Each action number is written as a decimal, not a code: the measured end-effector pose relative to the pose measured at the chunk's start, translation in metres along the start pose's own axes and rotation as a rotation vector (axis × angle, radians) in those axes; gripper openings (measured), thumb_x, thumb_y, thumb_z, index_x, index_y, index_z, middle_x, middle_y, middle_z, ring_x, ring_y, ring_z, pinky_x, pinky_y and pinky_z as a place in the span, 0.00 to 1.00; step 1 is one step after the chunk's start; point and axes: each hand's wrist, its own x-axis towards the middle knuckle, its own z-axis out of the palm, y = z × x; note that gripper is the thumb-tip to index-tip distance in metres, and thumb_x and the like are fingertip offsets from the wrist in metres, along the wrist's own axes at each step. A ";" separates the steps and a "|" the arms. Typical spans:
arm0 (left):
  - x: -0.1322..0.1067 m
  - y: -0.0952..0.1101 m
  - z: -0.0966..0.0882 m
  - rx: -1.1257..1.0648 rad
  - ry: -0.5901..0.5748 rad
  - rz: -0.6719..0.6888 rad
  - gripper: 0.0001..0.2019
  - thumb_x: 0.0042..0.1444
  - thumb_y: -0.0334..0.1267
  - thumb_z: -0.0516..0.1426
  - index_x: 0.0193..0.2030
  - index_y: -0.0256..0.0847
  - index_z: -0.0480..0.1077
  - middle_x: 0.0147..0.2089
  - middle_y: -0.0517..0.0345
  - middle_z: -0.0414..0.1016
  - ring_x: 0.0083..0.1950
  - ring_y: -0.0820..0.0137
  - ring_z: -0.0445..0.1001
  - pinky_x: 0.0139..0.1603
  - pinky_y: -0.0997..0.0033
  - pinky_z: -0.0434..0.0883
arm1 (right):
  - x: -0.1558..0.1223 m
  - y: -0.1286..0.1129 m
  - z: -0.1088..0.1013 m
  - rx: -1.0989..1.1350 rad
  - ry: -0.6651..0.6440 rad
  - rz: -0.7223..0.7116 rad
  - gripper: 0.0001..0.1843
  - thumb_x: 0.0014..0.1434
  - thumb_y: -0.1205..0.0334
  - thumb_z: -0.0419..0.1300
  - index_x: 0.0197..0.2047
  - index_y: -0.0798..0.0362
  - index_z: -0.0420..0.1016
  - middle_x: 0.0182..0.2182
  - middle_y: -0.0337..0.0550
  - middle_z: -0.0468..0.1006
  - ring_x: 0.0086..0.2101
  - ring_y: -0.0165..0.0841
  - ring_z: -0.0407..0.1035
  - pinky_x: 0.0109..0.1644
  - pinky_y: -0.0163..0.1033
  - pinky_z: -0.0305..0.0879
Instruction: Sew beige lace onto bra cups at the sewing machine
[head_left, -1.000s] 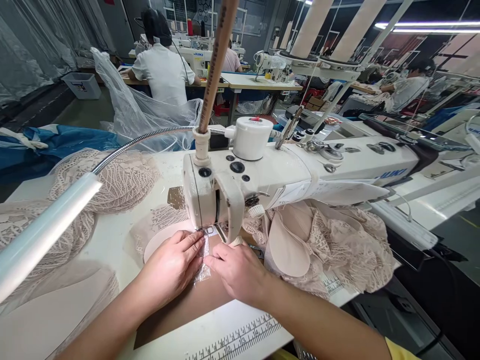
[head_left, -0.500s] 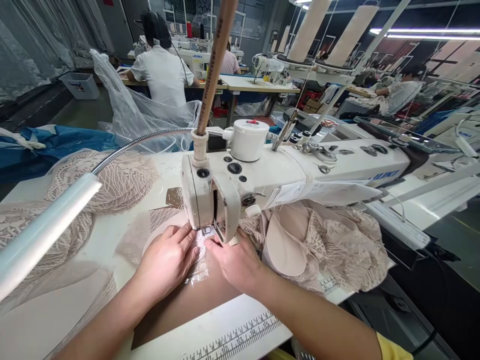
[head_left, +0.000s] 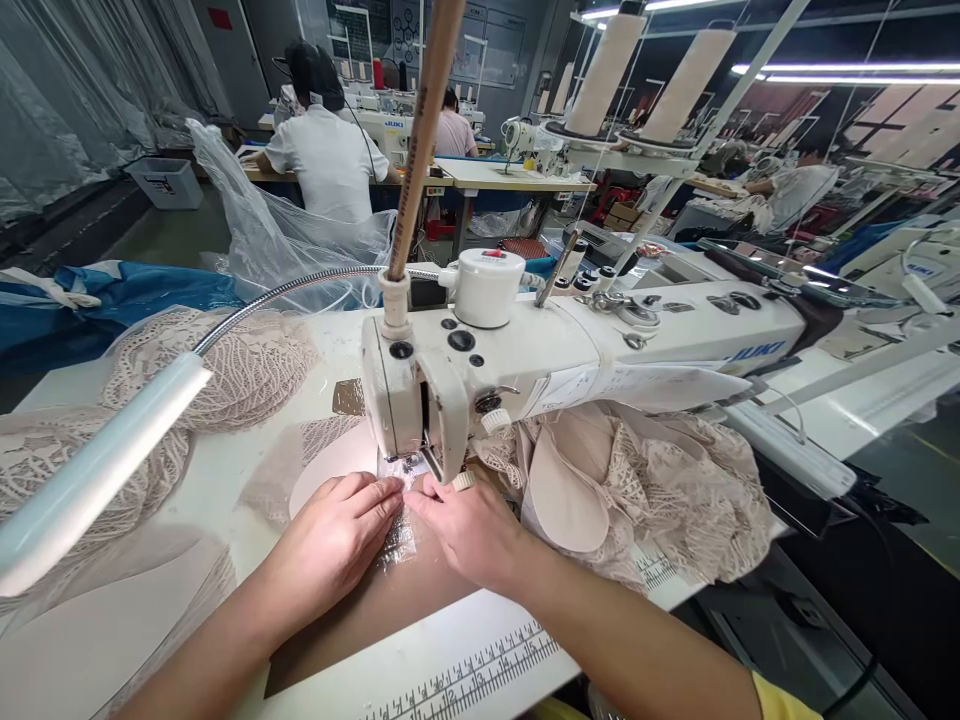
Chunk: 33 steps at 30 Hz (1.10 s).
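My left hand (head_left: 330, 545) and my right hand (head_left: 469, 528) lie side by side on the table just in front of the needle of a white sewing machine (head_left: 525, 360). Between their fingertips they press down a small strip of pale lace (head_left: 399, 530) that runs under the presser foot (head_left: 409, 462). Fingers of both hands are bent and pinched onto the lace. A beige bra cup (head_left: 322, 475) lies flat under and behind my left hand.
A heap of beige lace bra pieces (head_left: 660, 490) sits right of the needle. More lace cups (head_left: 225, 370) lie at the left under a gooseneck lamp (head_left: 97, 460). A ruler strip (head_left: 480, 675) marks the table's front edge. Other people sew at machines behind.
Both hands slid forward toward the needle, then drew slightly back, still holding the lace strip. The view shifted a little.
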 end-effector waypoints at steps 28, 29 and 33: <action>0.012 -0.022 0.002 0.075 0.093 -0.239 0.12 0.63 0.33 0.48 0.41 0.39 0.74 0.43 0.47 0.75 0.47 0.59 0.70 0.47 0.57 0.69 | -0.001 0.002 0.010 -0.008 0.082 0.079 0.23 0.55 0.75 0.52 0.53 0.50 0.72 0.38 0.44 0.73 0.36 0.35 0.62 0.39 0.39 0.55; 0.011 -0.023 0.002 0.076 0.104 -0.260 0.12 0.63 0.33 0.48 0.42 0.39 0.74 0.44 0.47 0.75 0.48 0.58 0.69 0.48 0.56 0.69 | -0.001 0.002 0.010 -0.002 0.086 0.073 0.23 0.55 0.75 0.52 0.52 0.51 0.72 0.37 0.43 0.73 0.35 0.35 0.62 0.38 0.39 0.54; 0.008 -0.031 0.004 0.092 0.132 -0.336 0.13 0.62 0.33 0.49 0.45 0.40 0.73 0.50 0.45 0.74 0.51 0.56 0.69 0.49 0.54 0.70 | -0.002 0.002 0.011 -0.006 0.089 0.068 0.18 0.60 0.73 0.50 0.50 0.51 0.73 0.34 0.42 0.73 0.29 0.32 0.59 0.32 0.38 0.50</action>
